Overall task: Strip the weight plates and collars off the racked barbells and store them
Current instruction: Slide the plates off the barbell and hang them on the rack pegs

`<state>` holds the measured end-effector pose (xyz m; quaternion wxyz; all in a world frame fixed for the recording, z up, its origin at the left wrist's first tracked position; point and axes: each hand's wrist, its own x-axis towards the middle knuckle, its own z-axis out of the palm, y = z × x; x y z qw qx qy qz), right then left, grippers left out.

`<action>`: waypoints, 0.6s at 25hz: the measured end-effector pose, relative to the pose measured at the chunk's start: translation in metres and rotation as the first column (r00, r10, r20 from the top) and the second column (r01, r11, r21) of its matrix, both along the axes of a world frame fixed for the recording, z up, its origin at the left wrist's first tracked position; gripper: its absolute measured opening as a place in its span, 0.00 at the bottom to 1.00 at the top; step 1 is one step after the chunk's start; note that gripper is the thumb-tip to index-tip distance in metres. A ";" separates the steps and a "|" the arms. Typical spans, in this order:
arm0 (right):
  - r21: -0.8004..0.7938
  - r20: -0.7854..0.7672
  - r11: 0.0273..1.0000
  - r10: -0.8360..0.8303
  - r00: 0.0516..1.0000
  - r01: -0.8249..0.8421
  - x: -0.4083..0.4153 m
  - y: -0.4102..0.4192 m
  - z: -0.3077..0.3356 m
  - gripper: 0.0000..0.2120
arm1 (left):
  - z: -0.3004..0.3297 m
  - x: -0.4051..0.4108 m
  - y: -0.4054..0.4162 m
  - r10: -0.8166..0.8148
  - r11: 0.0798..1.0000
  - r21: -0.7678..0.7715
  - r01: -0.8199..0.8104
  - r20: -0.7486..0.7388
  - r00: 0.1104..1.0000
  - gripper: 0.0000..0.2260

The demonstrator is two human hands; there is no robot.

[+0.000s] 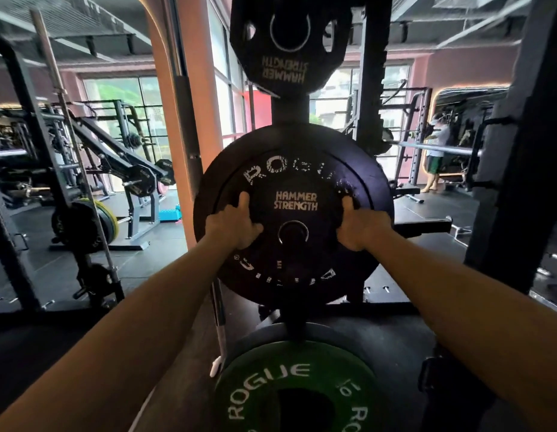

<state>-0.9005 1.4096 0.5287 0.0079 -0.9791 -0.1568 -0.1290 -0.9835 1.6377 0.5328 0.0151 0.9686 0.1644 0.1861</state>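
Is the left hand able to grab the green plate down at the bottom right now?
Probably not right now: the left hand is busy gripping the small black Hammer Strength plate. The green plate lies uncovered below, so a freed hand likely could.

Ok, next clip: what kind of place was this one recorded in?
A gym's free-weight area, almost certainly. Both hands hold a small black Hammer Strength plate against a larger Rogue bumper plate on a storage peg, a green Rogue plate sits below, and power racks stand behind.
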 end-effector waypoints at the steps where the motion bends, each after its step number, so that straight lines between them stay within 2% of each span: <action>1: 0.024 -0.008 0.999 0.034 0.999 -0.034 -0.007 -0.008 0.002 0.34 | 0.000 -0.009 -0.003 -0.020 1.000 -0.018 0.020 0.007 1.000 0.32; 7: 0.175 -0.128 0.964 0.222 0.967 -0.199 -0.066 -0.052 0.004 0.32 | 0.005 -0.082 -0.030 -0.143 0.979 -0.137 0.151 0.066 0.988 0.23; 10: 0.211 -0.164 0.942 0.297 0.941 -0.260 -0.106 -0.066 0.002 0.34 | 0.006 -0.132 -0.049 -0.081 0.989 -0.124 0.080 -0.006 0.997 0.26; 15: 0.256 -0.149 0.910 0.370 0.917 -0.326 -0.165 -0.088 0.013 0.40 | 0.020 -0.209 -0.065 -0.072 0.985 -0.158 0.075 0.020 0.997 0.26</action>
